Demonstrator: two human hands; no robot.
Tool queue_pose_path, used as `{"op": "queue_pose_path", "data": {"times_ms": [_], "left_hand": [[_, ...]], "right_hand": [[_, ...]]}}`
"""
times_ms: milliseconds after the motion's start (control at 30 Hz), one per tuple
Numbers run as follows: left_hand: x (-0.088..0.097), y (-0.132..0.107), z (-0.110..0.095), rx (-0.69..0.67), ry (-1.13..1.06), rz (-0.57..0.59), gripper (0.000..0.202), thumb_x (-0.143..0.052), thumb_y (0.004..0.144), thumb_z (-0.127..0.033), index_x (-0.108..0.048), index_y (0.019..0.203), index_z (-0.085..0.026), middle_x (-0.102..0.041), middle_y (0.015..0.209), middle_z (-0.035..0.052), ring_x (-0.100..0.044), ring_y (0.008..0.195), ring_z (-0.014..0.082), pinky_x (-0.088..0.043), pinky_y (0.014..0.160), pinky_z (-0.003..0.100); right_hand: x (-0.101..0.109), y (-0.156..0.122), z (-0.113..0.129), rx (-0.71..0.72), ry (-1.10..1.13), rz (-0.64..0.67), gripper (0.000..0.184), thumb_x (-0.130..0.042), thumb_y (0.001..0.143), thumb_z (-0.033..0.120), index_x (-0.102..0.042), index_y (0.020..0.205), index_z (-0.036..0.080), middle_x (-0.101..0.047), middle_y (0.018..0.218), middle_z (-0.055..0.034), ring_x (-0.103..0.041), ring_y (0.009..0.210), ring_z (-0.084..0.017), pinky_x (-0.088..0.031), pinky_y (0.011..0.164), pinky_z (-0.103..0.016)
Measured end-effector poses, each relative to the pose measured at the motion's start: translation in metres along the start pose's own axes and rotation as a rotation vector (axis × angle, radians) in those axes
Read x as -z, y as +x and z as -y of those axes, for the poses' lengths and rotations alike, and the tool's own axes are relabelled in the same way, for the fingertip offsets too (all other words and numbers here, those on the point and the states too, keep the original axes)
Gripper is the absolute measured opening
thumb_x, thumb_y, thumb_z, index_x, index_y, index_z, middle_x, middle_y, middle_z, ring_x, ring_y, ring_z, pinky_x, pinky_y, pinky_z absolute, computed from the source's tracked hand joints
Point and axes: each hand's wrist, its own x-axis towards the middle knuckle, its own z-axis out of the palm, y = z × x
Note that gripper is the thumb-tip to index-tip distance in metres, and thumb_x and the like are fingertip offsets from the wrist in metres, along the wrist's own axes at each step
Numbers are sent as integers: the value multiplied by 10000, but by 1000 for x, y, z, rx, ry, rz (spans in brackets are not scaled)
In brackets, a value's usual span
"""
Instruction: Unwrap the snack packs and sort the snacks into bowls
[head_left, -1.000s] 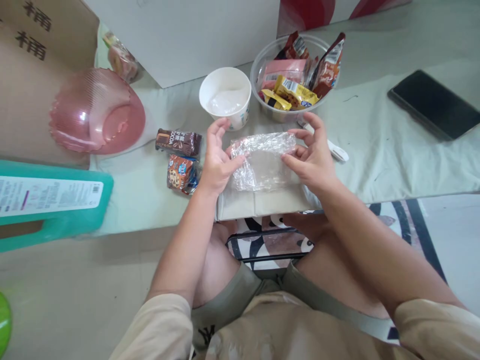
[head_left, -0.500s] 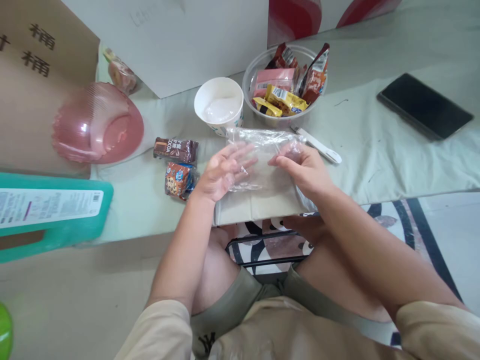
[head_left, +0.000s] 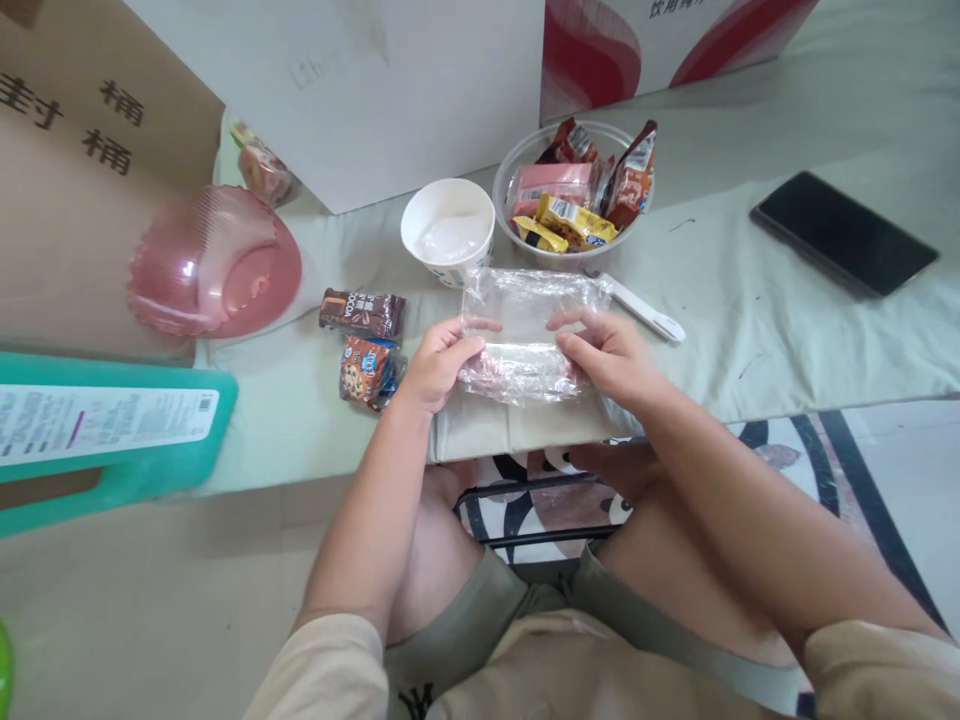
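Observation:
A clear crinkled plastic bag [head_left: 517, 320] is stretched flat between my two hands, near the table's front edge. My left hand [head_left: 444, 358] is closed on its left side, thumb on top and fingers reaching under the film. At the right side my right hand [head_left: 606, 352] pinches the same bag between thumb and fingers. Just behind it stand a white paper cup [head_left: 454, 232] and a clear round tub [head_left: 504, 200] of wrapped snacks. Left of my left hand lie a brown cocoa snack pack [head_left: 363, 313] and a cookie pack [head_left: 366, 371].
A white utility knife [head_left: 646, 308] lies right of the bag, and a black phone [head_left: 844, 235] farther right. To the left are a pink ribbed bowl [head_left: 262, 290] and a green jug [head_left: 217, 400]. Cardboard boxes [head_left: 420, 90] line the back.
My left fingers, loosely spread before, have closed on the bag's left side. The bag is now held flatter, with a folded band along its near part. The whole view has shifted slightly.

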Motion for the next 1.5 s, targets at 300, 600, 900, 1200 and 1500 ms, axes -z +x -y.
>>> {"op": "queue_pose_path", "data": {"times_ms": [300,600,900,1200,1500], "left_hand": [[-1,1,-2,-64,-131,-20,231,-761,632,-304,-695,838,-223,-608,450,-64,-518,346,117,-372,362,221],[9,6,2,-246,37,29,308,-692,743,-460,-750,646,-174,-713,675,66,-641,633,161,-490,568,278],[10,7,4,-256,34,-49,372,-779,588,-150,-739,951,-219,-662,773,-40,-562,549,70,-414,487,190],[0,2,3,-117,-265,258,684,-919,629,-423,-640,1233,-265,-750,946,23,-726,782,160,-564,700,251],[-16,7,15,-118,97,108,308,-826,723,-357,-678,932,-185,-681,730,-12,-615,642,124,-491,626,245]], "right_hand": [[2,-3,-9,86,183,-17,254,-708,833,450,-674,986,250,-476,519,91,-375,430,-86,-299,440,-243],[7,0,-7,111,108,-98,311,-557,825,487,-648,688,223,-559,633,-29,-468,550,-151,-353,514,-311],[8,-2,-24,340,-168,-246,522,-721,794,296,-524,1276,263,-637,1222,-68,-662,1037,-189,-545,873,-337],[-12,-8,-4,153,-259,274,187,-657,859,346,-585,773,196,-551,606,40,-503,558,-100,-407,561,-249],[-18,-3,-14,93,-103,27,203,-592,889,396,-561,965,210,-537,605,49,-494,540,-120,-386,532,-252]]}}
